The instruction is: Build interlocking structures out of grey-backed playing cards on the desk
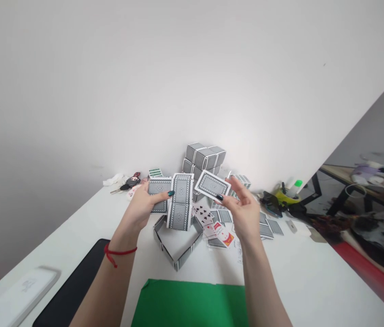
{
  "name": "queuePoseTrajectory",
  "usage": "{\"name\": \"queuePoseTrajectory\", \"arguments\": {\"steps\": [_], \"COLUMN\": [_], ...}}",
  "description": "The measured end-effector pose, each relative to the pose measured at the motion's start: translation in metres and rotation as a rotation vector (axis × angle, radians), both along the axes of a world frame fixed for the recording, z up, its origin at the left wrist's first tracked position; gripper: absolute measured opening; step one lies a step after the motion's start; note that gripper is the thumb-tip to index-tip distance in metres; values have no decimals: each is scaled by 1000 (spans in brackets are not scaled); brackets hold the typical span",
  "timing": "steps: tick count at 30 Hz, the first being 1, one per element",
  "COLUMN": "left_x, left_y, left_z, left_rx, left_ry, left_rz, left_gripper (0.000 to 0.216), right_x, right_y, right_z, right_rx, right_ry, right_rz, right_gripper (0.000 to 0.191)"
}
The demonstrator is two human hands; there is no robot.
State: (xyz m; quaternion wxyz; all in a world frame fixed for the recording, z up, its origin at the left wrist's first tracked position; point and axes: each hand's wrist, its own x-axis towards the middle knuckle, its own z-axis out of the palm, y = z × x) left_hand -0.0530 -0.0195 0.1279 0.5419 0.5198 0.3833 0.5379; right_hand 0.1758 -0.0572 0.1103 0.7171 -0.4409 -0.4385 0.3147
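Observation:
My left hand [144, 202] grips a piece made of joined playing cards [180, 206], grey patterned backs toward me, with the thumb pressed on its face. To the right, my right hand [244, 206] pinches a single playing card [212, 185] between thumb and fingers, tilted, its back showing. A gap separates the card from the joined piece. Below them on the table stands an open frame of folded cards [178, 261], angular in outline. Behind the hands rises a stack of card-built boxes [205, 156], partly hidden by the held card.
Loose playing cards [224, 234] lie right of the frame. A green sheet [192, 304] covers the near middle of the white table [301, 277]. A black pad [72, 281] and a white case [25, 295] lie left. A yellow holder [285, 197] stands at the back right, near the wall.

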Motion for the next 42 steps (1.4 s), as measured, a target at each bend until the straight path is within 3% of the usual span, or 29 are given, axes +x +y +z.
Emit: {"name": "queuePoseTrajectory", "arguments": {"steps": [7, 19, 33, 42], "left_x": [0, -4, 5, 18], "left_y": [0, 1, -2, -4], "left_z": [0, 0, 1, -4], "left_rx": [5, -3, 11, 103], "left_ry": [-7, 42, 94, 172], "left_rz": [17, 78, 56, 52], "left_gripper": [36, 47, 37, 40], "right_x": [-1, 7, -9, -17], "right_y": [-1, -4, -1, 1], "right_z": [-1, 3, -3, -6], "right_rx": [-74, -61, -86, -90], "right_ry": [-31, -63, -138, -141], "right_rz": [85, 49, 148, 157], "right_gripper": [55, 51, 45, 42]}}
